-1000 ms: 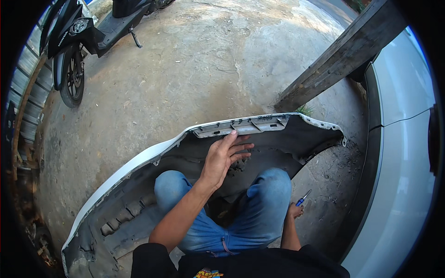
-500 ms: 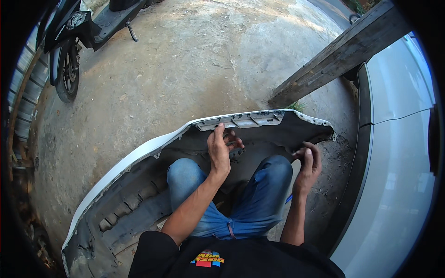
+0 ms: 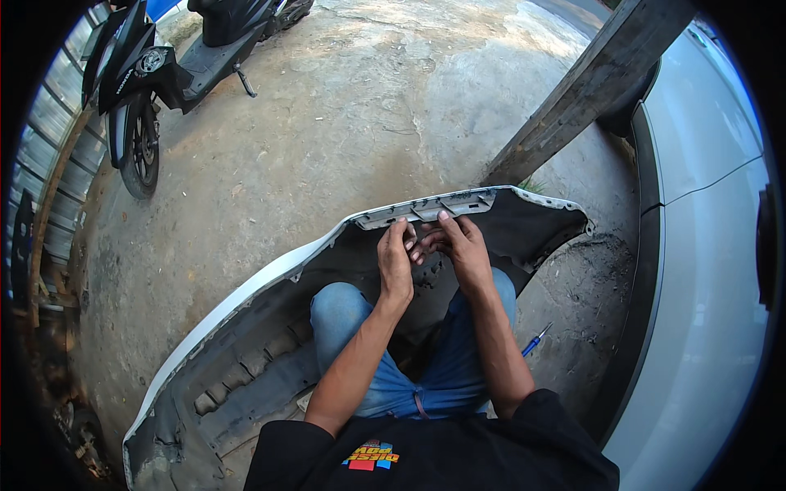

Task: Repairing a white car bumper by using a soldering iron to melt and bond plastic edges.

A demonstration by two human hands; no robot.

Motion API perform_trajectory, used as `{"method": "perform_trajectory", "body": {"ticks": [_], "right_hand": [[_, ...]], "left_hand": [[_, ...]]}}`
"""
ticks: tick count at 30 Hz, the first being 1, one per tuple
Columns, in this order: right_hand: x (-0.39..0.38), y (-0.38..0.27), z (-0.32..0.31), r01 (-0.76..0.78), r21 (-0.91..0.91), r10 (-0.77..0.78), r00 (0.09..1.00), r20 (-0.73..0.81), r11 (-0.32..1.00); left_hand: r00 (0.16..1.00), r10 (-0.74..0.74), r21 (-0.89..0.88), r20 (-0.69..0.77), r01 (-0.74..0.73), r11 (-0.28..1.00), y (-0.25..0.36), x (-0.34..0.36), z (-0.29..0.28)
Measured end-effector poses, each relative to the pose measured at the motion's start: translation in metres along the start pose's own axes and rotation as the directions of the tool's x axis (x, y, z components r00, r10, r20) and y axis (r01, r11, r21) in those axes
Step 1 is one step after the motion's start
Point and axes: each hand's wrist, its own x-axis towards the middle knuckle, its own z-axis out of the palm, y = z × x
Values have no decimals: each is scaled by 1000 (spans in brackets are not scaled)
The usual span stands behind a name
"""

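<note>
A white car bumper (image 3: pixel 246 288) lies with its dark inner side towards me, curving around my knees. Along its far edge runs a light grey ribbed bracket (image 3: pixel 475 204). My left hand (image 3: pixel 396 263) is closed, thumb and index fingertips at the bracket's lower edge. Close beside it, my right hand (image 3: pixel 468 252) has its thumb up at the same edge, its other fingers curled in towards the left hand. Whatever lies between the right fingers is too small or hidden to make out. A blue-handled screwdriver (image 3: pixel 536 339) lies on the ground right of my right knee.
A wooden post (image 3: pixel 573 102) rises beyond the bumper's right end. Along the right side stands a pale car body panel (image 3: pixel 704 245) with a dark lower trim. A black motor scooter (image 3: pixel 155 74) is parked at the far left on the concrete ground (image 3: pixel 327 139), near a corrugated metal wall (image 3: pixel 61 135).
My right hand has moved left and up from the bumper's right end to the bracket, beside my left hand. The left hand stays at the bracket. The screwdriver has come fully into view.
</note>
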Motion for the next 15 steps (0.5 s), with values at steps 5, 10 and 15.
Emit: {"method": "perform_trajectory", "body": {"ticks": [5, 10, 15], "right_hand": [[1, 2, -1, 63, 26, -63, 998, 22, 998], [-1, 2, -1, 95, -16, -95, 995, 16, 995], [0, 5, 0, 73, -13, -73, 997, -6, 997]], "left_hand": [[1000, 5, -14, -12, -5, 1000, -1, -1, 0], [1000, 7, -37, -8, -8, 999, 1, -2, -2], [999, -3, 49, -36, 5, 999, 0, -1, -1]]}}
